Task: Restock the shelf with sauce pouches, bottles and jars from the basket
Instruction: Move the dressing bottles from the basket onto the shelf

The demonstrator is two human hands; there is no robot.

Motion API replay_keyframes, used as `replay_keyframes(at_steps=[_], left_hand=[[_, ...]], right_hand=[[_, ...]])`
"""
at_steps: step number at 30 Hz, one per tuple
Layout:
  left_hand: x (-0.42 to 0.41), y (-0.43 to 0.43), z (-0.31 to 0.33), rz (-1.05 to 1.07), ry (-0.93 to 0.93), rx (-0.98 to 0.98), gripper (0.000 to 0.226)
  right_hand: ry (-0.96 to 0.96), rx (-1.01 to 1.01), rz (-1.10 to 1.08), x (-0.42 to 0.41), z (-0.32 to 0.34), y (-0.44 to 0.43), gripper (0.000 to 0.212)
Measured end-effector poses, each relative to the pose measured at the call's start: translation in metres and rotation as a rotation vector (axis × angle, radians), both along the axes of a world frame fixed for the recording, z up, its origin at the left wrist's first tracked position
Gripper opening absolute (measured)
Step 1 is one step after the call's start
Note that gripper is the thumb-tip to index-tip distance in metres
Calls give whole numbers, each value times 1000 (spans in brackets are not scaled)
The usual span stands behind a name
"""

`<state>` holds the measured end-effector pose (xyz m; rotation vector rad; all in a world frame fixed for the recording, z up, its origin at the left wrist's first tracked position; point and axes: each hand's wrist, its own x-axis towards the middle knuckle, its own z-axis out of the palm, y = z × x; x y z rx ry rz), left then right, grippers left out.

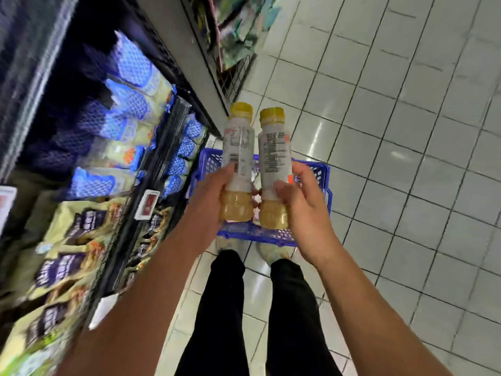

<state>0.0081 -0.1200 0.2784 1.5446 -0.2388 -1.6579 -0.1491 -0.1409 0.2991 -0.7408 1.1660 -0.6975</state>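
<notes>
View: head camera only, looking down past both forearms; the shelf side is blurred.
Left hand [217,191]: grasping the left bottle [238,156] round its lower body, fingers wrapped over the label's bottom edge.
Right hand [303,210]: grasping the right bottle [275,156] the same way, thumb across the front.
Bottles: yellow caps, white labels, pale yellow sauce showing at the base. They are side by side, just about touching low down.
Long axis: both run roughly parallel, with caps pointing away from the wrists and bases toward the person.
Basket [322,172]: blue, on the tiled floor [406,131], directly beneath the hands and ahead of the feet. Its contents are hidden by the bottles.
Shelf [162,147]: runs along the person's left, holding blue pouches [127,104] and dark-labelled packs [67,261], with a price tag [147,204] on the rail.
Bearing: shelf lies left of both bottles; the left hand is nearer.
Step, judged: bottles lifted clear of the basket, not yet shelved.
Next move, judged: swing left, left bottle first.
Slot: no free bottle space can be identified here.
</notes>
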Motion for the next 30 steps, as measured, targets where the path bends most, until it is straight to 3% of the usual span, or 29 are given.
replay_keyframes(at_steps=[4,14,18,24,30], left_hand=[[-9,25,73,119,47,-81,47],[-5,122,221,575,-77,-314,39],[7,170,253,756,-143,-345,41],[18,256,282,996,-232,-330,67],[11,362,300,1295,-310,-374,51]], right_hand=[[-55,-126,96,-5,70,4,27],[-253,-332,548,41,208,36,27],[-287,-396,715,74,237,68,27],[-351,-363,963,120,263,136,37],[-393,-428,1167,153,280,239,36]])
